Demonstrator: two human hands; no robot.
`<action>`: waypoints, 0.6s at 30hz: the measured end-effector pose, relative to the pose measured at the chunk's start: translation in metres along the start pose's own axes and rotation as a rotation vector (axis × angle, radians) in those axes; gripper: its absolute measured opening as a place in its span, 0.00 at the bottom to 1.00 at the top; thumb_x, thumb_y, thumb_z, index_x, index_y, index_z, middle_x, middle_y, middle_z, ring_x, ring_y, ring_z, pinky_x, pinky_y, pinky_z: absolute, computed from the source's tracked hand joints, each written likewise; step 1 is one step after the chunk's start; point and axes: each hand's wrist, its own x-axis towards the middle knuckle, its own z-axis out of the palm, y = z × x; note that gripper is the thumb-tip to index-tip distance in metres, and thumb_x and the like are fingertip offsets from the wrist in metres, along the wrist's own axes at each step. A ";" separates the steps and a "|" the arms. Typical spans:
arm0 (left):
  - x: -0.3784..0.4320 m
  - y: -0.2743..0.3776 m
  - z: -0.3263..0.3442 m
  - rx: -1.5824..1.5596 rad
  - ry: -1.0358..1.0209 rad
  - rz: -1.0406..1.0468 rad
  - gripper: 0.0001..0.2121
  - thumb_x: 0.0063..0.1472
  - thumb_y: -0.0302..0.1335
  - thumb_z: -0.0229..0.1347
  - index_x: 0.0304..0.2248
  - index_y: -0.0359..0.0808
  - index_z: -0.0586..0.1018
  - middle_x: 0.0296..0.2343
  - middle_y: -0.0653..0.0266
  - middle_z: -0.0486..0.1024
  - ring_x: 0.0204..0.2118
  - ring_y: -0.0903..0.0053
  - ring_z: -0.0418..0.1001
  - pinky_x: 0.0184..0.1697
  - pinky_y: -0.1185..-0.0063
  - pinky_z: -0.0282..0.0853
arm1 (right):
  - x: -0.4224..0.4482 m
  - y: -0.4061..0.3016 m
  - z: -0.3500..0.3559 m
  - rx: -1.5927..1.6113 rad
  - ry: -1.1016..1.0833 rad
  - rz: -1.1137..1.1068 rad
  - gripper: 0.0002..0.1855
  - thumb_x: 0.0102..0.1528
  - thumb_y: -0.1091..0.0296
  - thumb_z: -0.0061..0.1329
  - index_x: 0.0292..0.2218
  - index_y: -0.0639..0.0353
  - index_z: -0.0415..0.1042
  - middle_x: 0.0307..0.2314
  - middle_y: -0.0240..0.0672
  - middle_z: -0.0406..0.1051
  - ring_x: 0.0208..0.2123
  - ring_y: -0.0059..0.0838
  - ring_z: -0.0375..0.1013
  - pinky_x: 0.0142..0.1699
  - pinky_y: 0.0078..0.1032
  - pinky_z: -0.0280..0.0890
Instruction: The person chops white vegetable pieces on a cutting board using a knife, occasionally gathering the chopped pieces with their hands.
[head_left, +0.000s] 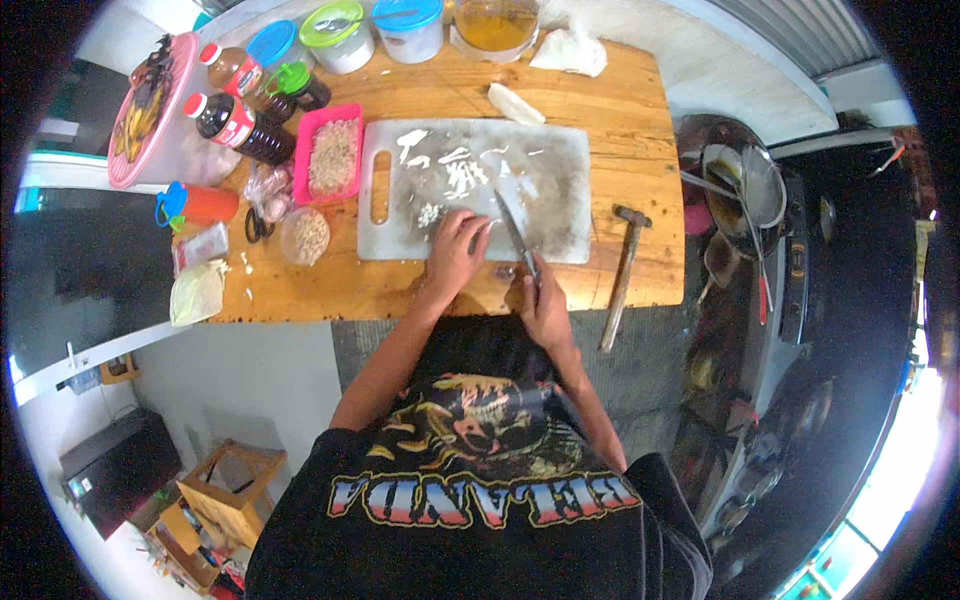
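Observation:
My right hand (547, 309) grips the handle of a kitchen knife (514, 227), whose blade points up and left over a worn white plastic cutting board (559, 195). My left hand (456, 251) rests at the board's near edge with its fingers curled. A thin white sliver shows at its fingertips, but whether the fingers pinch it is unclear. Just beyond that hand lies a small heap of diced white pieces (429, 215). White strips (465, 178) are spread over the middle of the board, and larger white scraps (411, 140) lie near its far left corner.
A long white peeled piece (516, 103) lies behind the board. To the right is a hammer (625, 277), its handle past the table edge. A pink basket (334, 154), a small bowl (306, 236), scissors (259, 226) and sauce bottles (240, 129) crowd the left. A wok (731, 180) stands far right.

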 end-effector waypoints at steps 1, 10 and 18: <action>0.000 0.000 -0.001 -0.005 0.007 0.012 0.08 0.60 0.22 0.63 0.40 0.34 0.82 0.37 0.56 0.74 0.40 0.59 0.75 0.42 0.68 0.72 | -0.001 -0.002 -0.002 0.044 -0.010 0.022 0.23 0.69 0.69 0.41 0.62 0.67 0.57 0.38 0.56 0.74 0.39 0.55 0.77 0.46 0.42 0.71; -0.003 -0.004 0.001 0.027 0.015 0.045 0.08 0.58 0.21 0.64 0.38 0.34 0.83 0.36 0.57 0.74 0.39 0.60 0.74 0.42 0.67 0.72 | -0.004 -0.022 -0.009 0.054 0.025 0.018 0.18 0.69 0.72 0.39 0.58 0.68 0.58 0.35 0.52 0.75 0.36 0.50 0.78 0.44 0.40 0.72; -0.002 -0.008 0.002 0.034 -0.012 0.066 0.07 0.57 0.24 0.65 0.36 0.35 0.85 0.36 0.60 0.76 0.39 0.62 0.75 0.41 0.71 0.73 | -0.002 -0.026 -0.008 0.141 -0.021 0.063 0.18 0.67 0.74 0.41 0.56 0.67 0.56 0.31 0.55 0.77 0.32 0.55 0.79 0.38 0.45 0.72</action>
